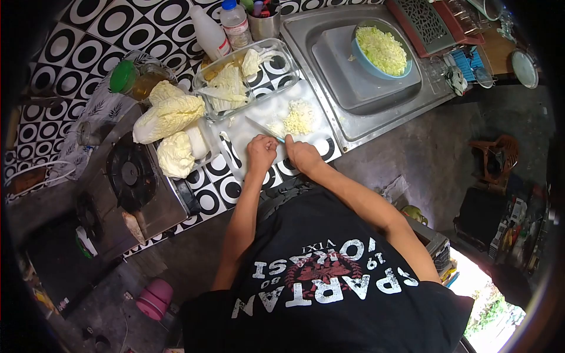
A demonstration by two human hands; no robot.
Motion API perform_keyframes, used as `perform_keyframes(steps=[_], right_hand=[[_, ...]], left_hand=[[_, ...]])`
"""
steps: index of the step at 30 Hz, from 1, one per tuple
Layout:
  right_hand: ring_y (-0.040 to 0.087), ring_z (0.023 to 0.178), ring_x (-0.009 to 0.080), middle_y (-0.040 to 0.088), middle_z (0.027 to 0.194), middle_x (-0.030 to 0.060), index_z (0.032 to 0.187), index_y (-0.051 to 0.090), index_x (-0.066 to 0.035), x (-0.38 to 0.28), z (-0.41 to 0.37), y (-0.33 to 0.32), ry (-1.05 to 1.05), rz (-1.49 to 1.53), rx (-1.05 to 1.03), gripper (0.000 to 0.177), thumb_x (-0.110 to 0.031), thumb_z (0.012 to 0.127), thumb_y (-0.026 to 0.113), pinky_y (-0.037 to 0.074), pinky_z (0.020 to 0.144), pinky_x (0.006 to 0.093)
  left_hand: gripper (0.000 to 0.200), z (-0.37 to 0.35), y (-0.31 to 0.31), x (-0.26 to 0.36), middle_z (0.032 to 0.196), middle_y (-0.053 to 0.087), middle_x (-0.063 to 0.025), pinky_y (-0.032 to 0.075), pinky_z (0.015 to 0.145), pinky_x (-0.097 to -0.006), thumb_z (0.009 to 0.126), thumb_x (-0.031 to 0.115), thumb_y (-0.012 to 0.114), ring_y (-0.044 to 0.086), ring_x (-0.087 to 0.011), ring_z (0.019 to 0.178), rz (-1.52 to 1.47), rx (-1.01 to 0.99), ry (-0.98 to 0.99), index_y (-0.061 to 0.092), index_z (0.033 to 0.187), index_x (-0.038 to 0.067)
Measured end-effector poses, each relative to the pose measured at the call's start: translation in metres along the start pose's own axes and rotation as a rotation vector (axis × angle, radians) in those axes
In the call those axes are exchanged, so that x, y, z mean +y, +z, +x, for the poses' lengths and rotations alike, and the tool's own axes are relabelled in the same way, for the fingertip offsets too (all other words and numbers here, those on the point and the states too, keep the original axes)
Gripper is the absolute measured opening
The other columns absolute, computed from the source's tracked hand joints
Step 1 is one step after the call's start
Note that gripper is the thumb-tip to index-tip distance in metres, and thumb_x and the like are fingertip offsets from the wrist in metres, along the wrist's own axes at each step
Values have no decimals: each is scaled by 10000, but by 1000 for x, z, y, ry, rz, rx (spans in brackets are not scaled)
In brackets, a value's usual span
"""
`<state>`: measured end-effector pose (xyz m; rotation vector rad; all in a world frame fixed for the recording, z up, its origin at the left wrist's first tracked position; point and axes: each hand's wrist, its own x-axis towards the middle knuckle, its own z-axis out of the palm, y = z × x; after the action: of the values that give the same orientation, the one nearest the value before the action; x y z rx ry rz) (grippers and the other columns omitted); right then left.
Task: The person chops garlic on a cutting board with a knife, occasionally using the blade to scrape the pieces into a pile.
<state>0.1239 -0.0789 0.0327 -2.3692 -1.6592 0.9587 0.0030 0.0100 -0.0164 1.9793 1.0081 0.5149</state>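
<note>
My right hand (303, 155) is wrapped around the handle of a knife (261, 127), whose blade points to the upper left over a translucent cutting board (236, 134). Beside the handle, my left hand (262, 151) is closed with its fingers bent; whatever it grips is hidden. A pile of finely chopped cabbage (299, 119) lies on the board just beyond the knife. Behind the board, a clear glass dish (287, 80) holds loose cabbage leaves (227, 89). Large napa cabbage pieces (170, 116) are heaped to the left of the board.
A blue bowl (367, 66) of shredded cabbage stands on a grey lid over the steel sink (347, 134). Bottles (210, 36) and a metal cup (265, 27) line the back. At left are a green-lidded jar (122, 77) and a gas stove (159, 203).
</note>
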Motion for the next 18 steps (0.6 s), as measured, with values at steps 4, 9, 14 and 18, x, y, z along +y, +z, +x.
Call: perform_keyframes(steps=[4, 9, 14, 18], right_hand=[[632, 766, 394, 629, 790, 245, 981, 423, 27, -4, -5, -8, -32, 4, -45, 180, -92, 846, 426, 508, 660, 461], [634, 748, 388, 630, 784, 238, 977, 422, 27, 0, -20, -5, -10, -20, -46, 182, -79, 830, 441, 510, 655, 459], [634, 738, 383, 628, 776, 233, 969, 422, 29, 3, -11, 1, -16, -24, 3, 178, -72, 825, 444, 510, 650, 457], [631, 762, 384, 621, 784, 245, 987, 419, 44, -2, 1, -11, -49, -20, -4, 237, -101, 812, 484, 509, 662, 460]], left_hand=[[64, -5, 1, 2, 742, 624, -118, 496, 612, -284, 707, 13, 655, 623, -212, 634, -19, 67, -40, 690, 759, 25], [60, -7, 5, -1, 738, 623, -117, 499, 610, -292, 715, 13, 650, 627, -217, 641, 18, 97, -14, 689, 759, 22], [64, -8, 4, 3, 739, 624, -117, 503, 615, -304, 708, 37, 655, 626, -219, 649, 20, 83, 6, 692, 760, 28], [81, -5, 5, 1, 737, 623, -122, 502, 618, -313, 680, 76, 668, 622, -226, 656, 73, 105, 51, 690, 746, 34]])
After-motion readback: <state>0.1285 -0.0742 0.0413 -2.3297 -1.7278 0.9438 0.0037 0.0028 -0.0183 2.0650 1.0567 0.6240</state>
